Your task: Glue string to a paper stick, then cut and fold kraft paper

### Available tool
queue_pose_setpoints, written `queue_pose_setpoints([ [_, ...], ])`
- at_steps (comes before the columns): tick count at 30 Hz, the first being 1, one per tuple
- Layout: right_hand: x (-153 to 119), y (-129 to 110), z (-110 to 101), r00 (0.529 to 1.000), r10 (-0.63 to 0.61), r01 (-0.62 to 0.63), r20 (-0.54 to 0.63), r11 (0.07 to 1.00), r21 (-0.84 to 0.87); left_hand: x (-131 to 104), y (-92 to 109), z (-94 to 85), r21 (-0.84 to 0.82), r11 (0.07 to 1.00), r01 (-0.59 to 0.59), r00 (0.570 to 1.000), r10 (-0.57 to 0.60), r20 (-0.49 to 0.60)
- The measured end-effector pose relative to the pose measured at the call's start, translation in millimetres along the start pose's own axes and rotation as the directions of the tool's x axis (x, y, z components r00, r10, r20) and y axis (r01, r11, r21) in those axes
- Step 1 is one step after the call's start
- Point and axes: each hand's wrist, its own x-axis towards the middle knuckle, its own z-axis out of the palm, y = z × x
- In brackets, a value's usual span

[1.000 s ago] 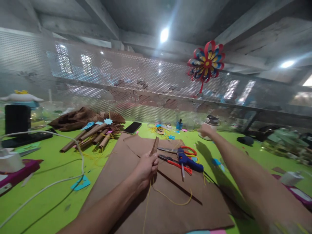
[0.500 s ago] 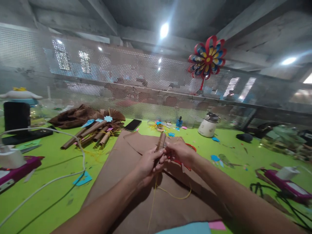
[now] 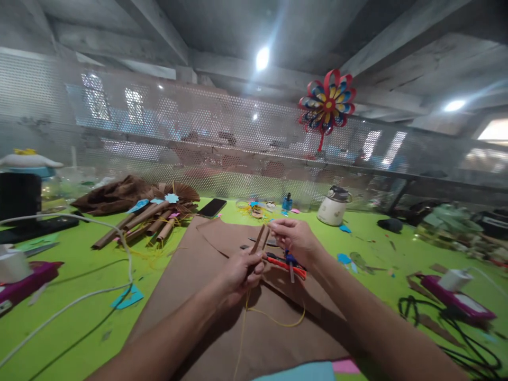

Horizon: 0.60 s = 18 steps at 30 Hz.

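Note:
My left hand (image 3: 243, 274) is closed around a folded brown paper strip (image 3: 260, 239), which points up and away from me. Yellow string (image 3: 278, 324) hangs below that hand and loops over a large brown paper sheet (image 3: 182, 296). My right hand (image 3: 297, 239) is raised, thumb and forefinger pinched close to the strip's upper end. Whatever sits between those fingertips is too small to make out. Beneath the right hand lie a red-handled tool (image 3: 286, 266) and a dark blue piece with a pale shaft (image 3: 291, 270), partly covered.
Rolled brown paper tubes (image 3: 153, 219) lie at left beside a black phone (image 3: 213, 208). A white bottle (image 3: 334, 206) stands at the back right. Purple power strips (image 3: 456, 299) with cables lie at both sides. Blue paper scraps (image 3: 129, 297) dot the green table (image 3: 95, 317).
My right hand has moved up and away from my left, to the strip's upper end. The red-handled tool beneath is more exposed. The view has shifted slightly.

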Motion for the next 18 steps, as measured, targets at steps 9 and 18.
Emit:
queue_pose_setpoints([
  [9,34.2,-4.3,-13.5,0.997,-0.058,0.059,-0.047,0.998,0.015,-3.8,2.6,3.7,-0.054,0.998,-0.023,0.999,0.025,0.032],
  [18,21.9,0.5,-27.0,0.999,-0.031,0.031,0.009,0.998,-0.047,-3.8,1.7,4.9,0.036,0.996,-0.084,0.996,0.084,-0.004],
])
